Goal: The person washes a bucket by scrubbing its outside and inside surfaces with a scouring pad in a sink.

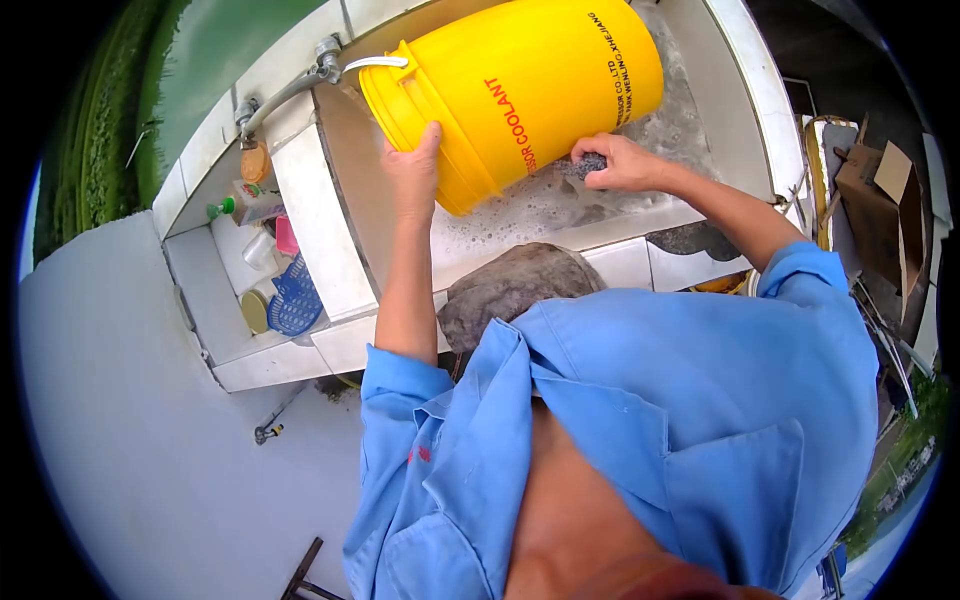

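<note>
A big yellow bucket [450,90] with red and black lettering lies on its side in a tiled sink [745,80]. My left hand [413,165] grips the bucket near its rim, thumb on the outside and the other fingers hidden behind the edge. In my right hand [625,163] is a dark grey scouring pad [591,166], pinched close to the bucket's lower side. Soapy water [535,215] covers the sink floor beneath the bucket. The bucket's white handle [376,62] sticks out by the rim.
A metal tap [327,60] with a hose stands at the upper left. The side compartment holds a blue plastic basket [296,300], a green-capped bottle [222,208] and a pink item [286,236]. A grey cloth [515,290] hangs over the front edge. A cardboard box [880,205] lies at right.
</note>
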Demonstrator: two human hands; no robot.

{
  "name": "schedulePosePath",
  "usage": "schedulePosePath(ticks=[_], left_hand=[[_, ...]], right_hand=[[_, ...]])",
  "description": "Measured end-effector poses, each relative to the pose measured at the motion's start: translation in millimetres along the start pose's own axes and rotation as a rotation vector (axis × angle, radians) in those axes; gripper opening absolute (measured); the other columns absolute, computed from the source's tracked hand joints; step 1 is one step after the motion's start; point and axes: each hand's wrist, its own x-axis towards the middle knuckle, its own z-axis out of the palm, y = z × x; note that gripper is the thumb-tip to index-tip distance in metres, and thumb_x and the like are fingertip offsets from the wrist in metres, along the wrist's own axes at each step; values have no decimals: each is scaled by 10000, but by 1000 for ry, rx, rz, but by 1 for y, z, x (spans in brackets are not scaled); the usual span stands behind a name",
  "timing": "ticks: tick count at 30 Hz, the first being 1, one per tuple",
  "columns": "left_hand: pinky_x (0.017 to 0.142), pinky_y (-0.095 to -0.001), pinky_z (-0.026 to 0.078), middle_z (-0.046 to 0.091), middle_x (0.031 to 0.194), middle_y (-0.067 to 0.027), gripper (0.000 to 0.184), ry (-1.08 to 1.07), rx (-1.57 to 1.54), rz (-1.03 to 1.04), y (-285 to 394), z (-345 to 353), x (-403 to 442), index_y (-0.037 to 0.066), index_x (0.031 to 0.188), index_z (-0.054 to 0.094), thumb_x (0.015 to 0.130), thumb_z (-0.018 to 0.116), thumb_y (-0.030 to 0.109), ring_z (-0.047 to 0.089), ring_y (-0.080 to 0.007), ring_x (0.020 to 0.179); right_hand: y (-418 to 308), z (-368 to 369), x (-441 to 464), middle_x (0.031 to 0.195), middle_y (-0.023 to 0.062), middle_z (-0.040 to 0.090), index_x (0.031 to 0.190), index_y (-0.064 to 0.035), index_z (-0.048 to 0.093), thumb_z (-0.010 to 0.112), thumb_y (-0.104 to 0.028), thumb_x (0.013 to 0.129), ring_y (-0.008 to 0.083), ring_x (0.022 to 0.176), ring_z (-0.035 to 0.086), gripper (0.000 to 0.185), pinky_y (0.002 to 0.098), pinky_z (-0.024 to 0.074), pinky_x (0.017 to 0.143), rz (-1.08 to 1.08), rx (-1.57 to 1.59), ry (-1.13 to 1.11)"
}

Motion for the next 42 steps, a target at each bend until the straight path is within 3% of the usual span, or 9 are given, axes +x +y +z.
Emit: schedulePosePath(ticks=[5,11,14,19,22,25,27,37,42], left_hand=[[817,-299,464,581,1053,-101,428,40,99,95,-12,-1,5,-12,1140,475,781,660,128,580,-187,908],[830,-300,459,571,1074,-107,403,-14,-39,144,-18,1,-2,-12,1151,465,801,628,105,577,-189,917],[832,-301,459,568,1082,-107,412,-27,7,141,-21,-1,3,-12,1160,459,803,626,106,577,-189,923],[838,-318,456,571,1088,-143,468,-37,-21,83,-12,3,17,-28,1172,446,787,639,156,574,-230,955],[834,-318,456,574,1072,-141,461,-19,4,86,-10,4,21,-30,1160,451,782,642,152,573,-228,949],[826,-316,454,577,1050,-134,436,22,46,90,-8,0,16,-29,1134,463,776,644,145,572,-216,929],[799,-301,457,583,1009,-112,391,32,11,66,-8,3,13,-24,1084,484,769,650,135,572,-187,878],[755,-282,476,604,974,-93,355,-5,-82,108,-10,3,3,-12,1052,513,761,664,123,585,-165,834],[727,-277,485,626,923,-82,312,-49,9,129,-25,3,-38,-12,1027,535,767,650,116,596,-155,800]], right_hand=[[-79,3,30,1081,116,486,1032,-151,564,610,-245,679,286,1020,472,368,382,402,835,-616,-411,850],[23,-36,27,994,104,482,1030,-122,545,595,-254,693,291,920,471,366,447,400,807,-231,-588,1248],[135,-29,-28,1122,186,479,1083,-57,496,594,-297,743,353,1025,477,428,447,425,838,552,-358,714],[158,-62,-47,1196,224,447,1233,-41,421,660,-312,707,379,1039,513,639,434,434,876,828,315,253],[151,-49,-13,1192,225,438,1253,-21,372,689,-265,693,376,1072,493,688,414,433,879,907,-112,196],[229,65,47,1207,212,444,1253,-27,393,576,-143,745,384,1119,443,553,441,408,895,647,-653,110],[126,49,45,1048,213,571,1216,-47,462,590,-225,691,357,1078,470,570,419,424,862,356,-610,-443],[-79,14,51,1134,127,463,1118,-110,495,613,-216,703,304,1066,448,445,409,359,910,-592,-549,740],[-51,-54,109,1194,137,456,1151,-94,487,585,-251,744,288,1148,426,447,415,325,979,-354,-671,916]])
